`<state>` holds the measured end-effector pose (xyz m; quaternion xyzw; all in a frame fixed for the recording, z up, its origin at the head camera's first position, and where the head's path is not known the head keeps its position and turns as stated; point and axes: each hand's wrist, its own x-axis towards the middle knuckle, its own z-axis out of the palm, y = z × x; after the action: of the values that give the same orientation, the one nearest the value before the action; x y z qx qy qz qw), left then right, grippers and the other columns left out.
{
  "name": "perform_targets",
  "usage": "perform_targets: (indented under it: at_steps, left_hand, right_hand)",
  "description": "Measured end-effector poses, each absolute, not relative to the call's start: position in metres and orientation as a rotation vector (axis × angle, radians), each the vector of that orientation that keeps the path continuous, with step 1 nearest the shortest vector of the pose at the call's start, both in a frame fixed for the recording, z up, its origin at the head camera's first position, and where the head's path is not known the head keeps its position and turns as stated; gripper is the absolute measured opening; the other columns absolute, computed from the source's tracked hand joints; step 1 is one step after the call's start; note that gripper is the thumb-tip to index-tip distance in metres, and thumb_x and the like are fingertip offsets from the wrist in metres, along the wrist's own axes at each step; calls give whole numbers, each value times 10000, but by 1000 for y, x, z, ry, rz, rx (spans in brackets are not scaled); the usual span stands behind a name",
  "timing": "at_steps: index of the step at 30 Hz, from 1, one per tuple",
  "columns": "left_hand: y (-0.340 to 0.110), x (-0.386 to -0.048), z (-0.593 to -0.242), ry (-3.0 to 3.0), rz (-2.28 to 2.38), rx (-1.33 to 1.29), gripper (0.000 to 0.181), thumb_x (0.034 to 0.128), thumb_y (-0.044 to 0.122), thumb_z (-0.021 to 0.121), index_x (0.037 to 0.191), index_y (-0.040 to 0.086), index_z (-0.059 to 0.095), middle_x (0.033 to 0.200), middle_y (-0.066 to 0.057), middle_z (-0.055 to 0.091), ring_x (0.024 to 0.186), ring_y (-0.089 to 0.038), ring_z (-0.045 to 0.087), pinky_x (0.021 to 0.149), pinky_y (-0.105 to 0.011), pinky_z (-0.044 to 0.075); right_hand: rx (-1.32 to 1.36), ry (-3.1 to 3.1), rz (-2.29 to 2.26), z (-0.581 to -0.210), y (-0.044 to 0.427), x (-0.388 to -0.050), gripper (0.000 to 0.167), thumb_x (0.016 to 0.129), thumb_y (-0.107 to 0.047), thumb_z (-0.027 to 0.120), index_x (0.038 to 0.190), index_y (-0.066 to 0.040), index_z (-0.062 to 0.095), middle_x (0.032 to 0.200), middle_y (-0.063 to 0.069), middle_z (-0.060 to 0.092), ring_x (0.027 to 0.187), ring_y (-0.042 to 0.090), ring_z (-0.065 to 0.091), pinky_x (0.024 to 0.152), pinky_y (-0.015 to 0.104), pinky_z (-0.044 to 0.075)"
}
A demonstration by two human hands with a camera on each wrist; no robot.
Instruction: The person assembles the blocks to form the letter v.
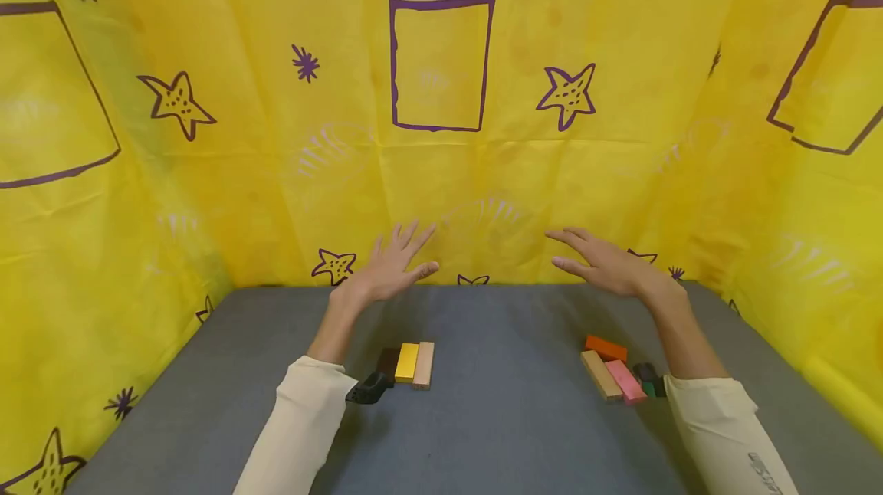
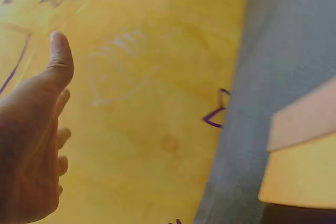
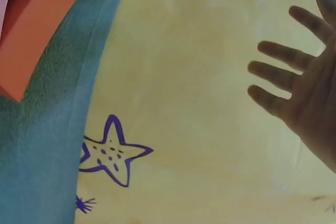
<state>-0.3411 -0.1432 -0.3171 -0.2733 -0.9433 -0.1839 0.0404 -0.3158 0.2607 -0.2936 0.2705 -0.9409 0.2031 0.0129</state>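
Note:
My left hand [image 1: 389, 267] is raised over the back of the grey table, fingers spread and holding nothing. Below its wrist lie a yellow block [image 1: 407, 362], a pale wooden block [image 1: 424, 365] and a dark brown block [image 1: 388, 363], side by side. On the right, my right hand [image 1: 610, 261] hovers with straight, parted fingers, touching nothing. Beneath that forearm sit an orange block [image 1: 606, 348], a tan wooden block [image 1: 601, 375] and a pink block [image 1: 625, 381]. A green block [image 1: 648, 388] is mostly hidden by the wrist gear.
The grey tabletop [image 1: 483, 418] runs back to a yellow cloth [image 1: 441, 188] with purple stars and squares, which encloses the back and both sides. A black wrist device [image 1: 370, 388] sits at the left cuff, overlapping the brown block in the head view.

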Motion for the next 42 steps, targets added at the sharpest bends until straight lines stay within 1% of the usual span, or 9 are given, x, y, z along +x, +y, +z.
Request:
perform_targets:
  at_steps: [4, 9, 14, 19, 24, 29, 32, 36, 42]
  left_hand:
    - [-152, -346, -309, -2868, -632, -798, 995, 933, 882, 232, 1699, 274, 48, 1770, -183, -17, 1616, -511, -50, 1241, -742, -55]
    - [-158, -346, -297, -2861, -677, -807, 908, 990, 804, 292, 1698, 294, 40, 1774, -171, -2, 1627, -482, -42, 1250, -724, -65]
    - [-158, -339, -291, -2867, -650, -859, 801, 1054, 645, 414, 1697, 293, 89, 1774, -110, 122, 1644, -395, 78, 1256, -730, 19]
    - [-159, -331, -296, -2887, -695, -953, 782, 1064, 525, 513, 1694, 238, 149, 1763, -64, 200, 1627, -357, 209, 1284, -650, 163]
    - [-156, -329, -299, -2956, -800, -1041, 833, 1061, 565, 493, 1700, 249, 62, 1776, -67, 136, 1620, -365, 233, 1283, -627, 200]
    - [-151, -326, -301, -3090, -862, -1060, 886, 1049, 647, 436, 1694, 271, -41, 1725, -167, 277, 1570, -408, 340, 1261, -640, 245]
    - [-147, -322, -303, -3186, -818, -1053, 904, 1033, 660, 464, 1699, 247, 14, 1732, -142, 270, 1582, -384, 324, 1270, -610, 255]
    - [-142, -316, -307, -3268, -781, -1127, 935, 1000, 602, 593, 1698, 209, 110, 1734, -125, 273, 1592, -373, 300, 1267, -600, 272]
    - [-139, -313, -316, -3370, -544, -1220, 967, 889, 464, 811, 1649, 141, 307, 1640, -176, 437, 1513, -384, 428, 1204, -573, 391]
  right_hand:
    - [866, -2961, 678, -288, 266, -310, 619, 1109, -408, 480, 1647, -158, 303, 1688, 226, 275, 1513, 500, 330, 1171, 744, 285]
    - [871, -2994, 680, -280, 269, -301, 622, 1098, -395, 514, 1645, -175, 315, 1675, 209, 320, 1512, 488, 346, 1173, 732, 297]
    - [885, -2987, 660, -269, 270, -293, 660, 1077, -399, 561, 1639, -143, 329, 1665, 198, 359, 1519, 468, 350, 1198, 704, 290]
    - [918, -2986, 633, -266, 273, -286, 681, 1051, -402, 608, 1623, -125, 365, 1650, 183, 404, 1512, 457, 373, 1200, 683, 306]
    - [927, -3007, 607, -265, 273, -280, 693, 1031, -426, 632, 1600, -103, 405, 1628, 174, 448, 1493, 451, 409, 1188, 675, 335]
    - [977, -3030, 586, -267, 269, -278, 670, 1012, -388, 673, 1547, -39, 470, 1575, 200, 509, 1448, 455, 467, 1165, 660, 376]
    - [1012, -3052, 539, -270, 268, -277, 647, 998, -359, 700, 1508, -9, 510, 1525, 222, 555, 1398, 456, 523, 1131, 641, 425]
    - [1041, -3078, 474, -274, 270, -273, 644, 929, -299, 794, 1448, 6, 565, 1452, 216, 617, 1328, 443, 586, 1083, 619, 476]
    - [1020, -3233, 481, -285, 272, -269, 687, 795, -141, 899, 1399, -5, 602, 1385, 177, 659, 1283, 422, 608, 1060, 591, 503]
